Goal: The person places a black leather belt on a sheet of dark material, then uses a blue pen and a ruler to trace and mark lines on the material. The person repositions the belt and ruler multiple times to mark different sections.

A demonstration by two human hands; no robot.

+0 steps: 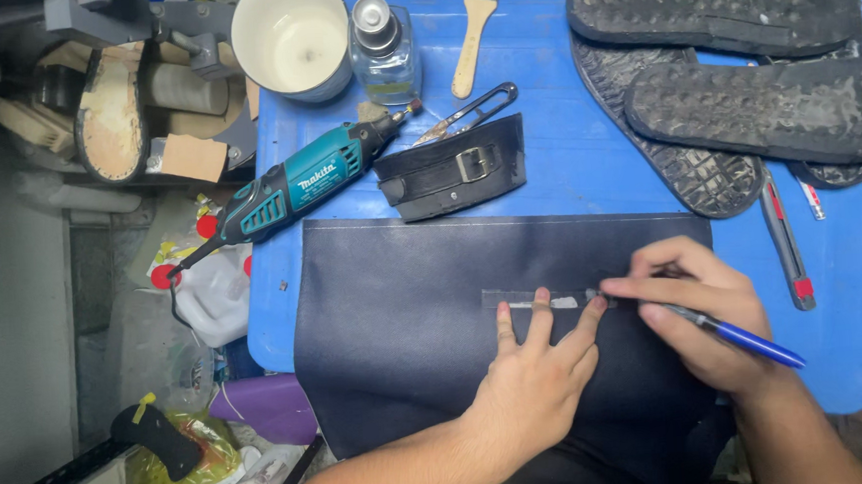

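Observation:
A dark navy leather sheet (406,323) lies across the front of a blue table (565,154). On it rests a thin dark strip (544,297). My left hand (534,375) lies flat on the sheet, three fingertips pressing the strip down. My right hand (699,310) grips a blue pen (746,340), its tip touching the strip's right end beside my left fingers.
Behind the sheet lie a black buckled strap piece (456,169), a teal rotary tool (298,188), thread snips (473,110), a glass bottle (384,45), a white cup (291,36) and a brush (476,25). Black shoe soles (739,64) and a utility knife (785,245) sit at right. Clutter fills the floor at left.

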